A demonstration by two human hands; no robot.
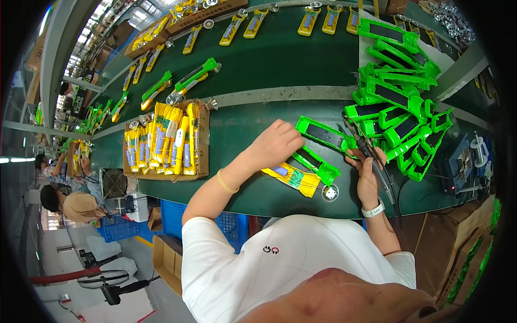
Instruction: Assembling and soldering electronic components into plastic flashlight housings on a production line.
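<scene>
The dark green desk carries most of the work. Green housings are piled at the upper right of the frame, seemingly waiting; a carton left of centre holds yellow housings with batteries and wiring already fitted. Right of centre, the right hand closes round a pen-like tool, its fingertips by the end of an open green frame. The left hand bends its fingers near the frame's other end; its exact grip cannot be told. Below lies a yellow housing, its interior exposed beside a loose-looking clear reflector, so this unit seems only part-done, its green piece apparently unfastened.
</scene>
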